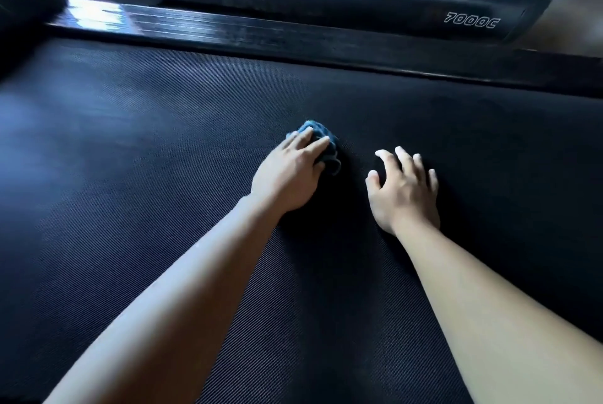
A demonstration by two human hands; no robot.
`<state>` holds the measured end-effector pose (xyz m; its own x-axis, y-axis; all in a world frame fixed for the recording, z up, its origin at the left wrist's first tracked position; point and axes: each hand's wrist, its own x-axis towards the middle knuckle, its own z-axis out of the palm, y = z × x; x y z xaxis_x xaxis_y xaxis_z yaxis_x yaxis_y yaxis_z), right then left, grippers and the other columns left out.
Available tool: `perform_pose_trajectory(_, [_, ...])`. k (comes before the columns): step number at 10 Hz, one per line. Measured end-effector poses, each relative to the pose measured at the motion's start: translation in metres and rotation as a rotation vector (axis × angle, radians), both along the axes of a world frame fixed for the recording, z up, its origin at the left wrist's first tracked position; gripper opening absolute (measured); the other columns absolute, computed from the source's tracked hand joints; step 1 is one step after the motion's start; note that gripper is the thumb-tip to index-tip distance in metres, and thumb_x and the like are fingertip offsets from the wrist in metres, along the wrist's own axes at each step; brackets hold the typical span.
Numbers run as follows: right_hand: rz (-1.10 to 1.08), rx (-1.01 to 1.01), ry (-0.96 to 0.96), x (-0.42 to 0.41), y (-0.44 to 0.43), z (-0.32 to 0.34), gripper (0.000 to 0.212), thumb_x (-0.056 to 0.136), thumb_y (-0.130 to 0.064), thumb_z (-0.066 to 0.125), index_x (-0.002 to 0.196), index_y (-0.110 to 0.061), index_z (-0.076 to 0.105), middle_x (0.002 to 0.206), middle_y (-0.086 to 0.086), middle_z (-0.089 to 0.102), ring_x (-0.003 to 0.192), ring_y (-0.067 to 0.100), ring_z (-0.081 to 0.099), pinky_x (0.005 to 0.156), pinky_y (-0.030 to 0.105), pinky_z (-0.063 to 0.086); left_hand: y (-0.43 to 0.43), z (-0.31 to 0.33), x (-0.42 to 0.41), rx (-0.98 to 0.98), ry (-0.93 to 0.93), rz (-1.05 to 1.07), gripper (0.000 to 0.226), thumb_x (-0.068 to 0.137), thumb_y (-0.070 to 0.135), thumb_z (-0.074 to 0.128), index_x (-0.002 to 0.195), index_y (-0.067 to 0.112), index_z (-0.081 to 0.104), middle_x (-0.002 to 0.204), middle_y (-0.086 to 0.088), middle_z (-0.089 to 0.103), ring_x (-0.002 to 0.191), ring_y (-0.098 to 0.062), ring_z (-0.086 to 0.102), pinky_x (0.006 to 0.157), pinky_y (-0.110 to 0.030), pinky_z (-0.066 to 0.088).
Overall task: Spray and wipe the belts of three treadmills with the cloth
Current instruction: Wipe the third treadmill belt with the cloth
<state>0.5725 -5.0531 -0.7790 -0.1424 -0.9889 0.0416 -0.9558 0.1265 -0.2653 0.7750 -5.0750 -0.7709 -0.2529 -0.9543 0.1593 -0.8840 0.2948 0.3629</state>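
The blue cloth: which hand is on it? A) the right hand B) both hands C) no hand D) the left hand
D: the left hand presses the blue cloth onto the belt, while the right hand rests spread on the belt, apart from the cloth.

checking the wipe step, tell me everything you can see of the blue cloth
The cloth is blue-teal and soft-looking, bunched into a small wad, not spread flat. It lies on the dark textured belt. The left hand rests on top, fingers laid over it, pressing it down and hiding much of it. The right hand is beside it on the belt, not touching it.
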Motion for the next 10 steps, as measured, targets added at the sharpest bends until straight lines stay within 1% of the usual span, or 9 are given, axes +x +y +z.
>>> perform_pose_trajectory(1, [0.001,-0.003,-0.001,0.0,0.0,0.0,0.048,0.098,-0.045,0.035,0.144,-0.035,0.035,0.161,0.0,0.021,0.15,0.025,0.009,0.121,0.049,0.003,0.034,-0.001,0.015,0.023,0.004,-0.032,0.051,0.098,0.034,0.057,0.147,0.029,0.046,0.158,-0.004,0.037,0.146,-0.031,0.033,0.123,-0.037,0.022])
perform_pose_trajectory(2, [0.001,-0.01,-0.005,0.0,-0.001,0.0,0.047,0.098,-0.045,0.036,0.144,-0.036,0.036,0.161,0.0,0.021,0.15,0.025,0.01,0.121,0.049,0.003,0.053,-0.003,0.048,0.002,-0.021,0.018,0.049,0.097,0.033,0.06,0.145,0.028,0.05,0.155,-0.005,0.041,0.143,-0.033,0.038,0.12,-0.04,0.028])
perform_pose_trajectory(3, [0.004,-0.015,-0.003,0.0,-0.001,0.0,0.048,0.097,-0.046,0.035,0.144,-0.035,0.036,0.161,0.0,0.021,0.15,0.025,0.01,0.121,0.049,0.003,0.05,-0.001,0.077,0.004,-0.023,0.141,0.048,0.097,0.031,0.06,0.145,0.027,0.05,0.155,-0.005,0.041,0.143,-0.031,0.038,0.119,-0.039,0.026])
perform_pose_trajectory(5, [0.003,-0.014,-0.006,0.001,-0.001,-0.001,0.049,0.098,-0.046,0.034,0.145,-0.036,0.035,0.162,-0.001,0.021,0.15,0.025,0.009,0.121,0.048,0.002,-0.003,0.002,0.091,0.009,-0.001,0.33,0.049,0.098,0.033,0.056,0.146,0.028,0.048,0.158,-0.006,0.037,0.143,-0.028,0.036,0.118,-0.037,0.027])
perform_pose_trajectory(6, [0.0,-0.012,-0.007,0.001,-0.001,0.0,0.048,0.097,-0.046,0.035,0.145,-0.036,0.035,0.162,-0.001,0.021,0.15,0.025,0.009,0.121,0.048,0.002,-0.026,0.004,0.067,0.006,-0.006,0.352,0.046,0.099,0.032,0.054,0.144,0.025,0.05,0.153,-0.006,0.042,0.139,-0.029,0.039,0.115,-0.035,0.028])
perform_pose_trajectory(7, [0.0,-0.012,-0.009,0.001,-0.001,-0.001,0.048,0.097,-0.046,0.035,0.144,-0.036,0.035,0.162,-0.001,0.02,0.15,0.025,0.009,0.121,0.049,0.002,-0.032,0.005,0.034,-0.009,-0.023,0.265,0.047,0.098,0.033,0.053,0.144,0.025,0.049,0.149,-0.005,0.044,0.137,-0.028,0.041,0.114,-0.034,0.027])
perform_pose_trajectory(8, [0.005,-0.014,-0.012,0.001,0.0,-0.001,0.048,0.098,-0.045,0.035,0.144,-0.036,0.035,0.161,0.0,0.021,0.15,0.025,0.009,0.121,0.049,0.003,-0.015,0.004,0.001,-0.003,-0.015,0.122,0.049,0.099,0.032,0.053,0.147,0.026,0.045,0.156,-0.003,0.037,0.143,-0.028,0.034,0.119,-0.031,0.019])
perform_pose_trajectory(9, [0.008,-0.015,-0.013,0.001,0.0,0.0,0.047,0.098,-0.045,0.036,0.144,-0.035,0.035,0.161,0.0,0.021,0.15,0.025,0.009,0.121,0.049,0.003,0.018,0.004,-0.006,0.004,-0.006,0.016,0.05,0.1,0.034,0.053,0.149,0.028,0.044,0.16,-0.002,0.033,0.147,-0.027,0.03,0.12,-0.024,0.011])
perform_pose_trajectory(10, [0.005,-0.014,-0.01,0.001,0.0,-0.001,0.047,0.098,-0.045,0.036,0.144,-0.035,0.036,0.161,0.0,0.021,0.15,0.025,0.009,0.121,0.049,0.003,0.045,0.003,0.02,0.023,0.008,0.009,0.05,0.099,0.036,0.056,0.147,0.032,0.045,0.159,0.001,0.035,0.147,-0.025,0.031,0.119,-0.025,0.015])
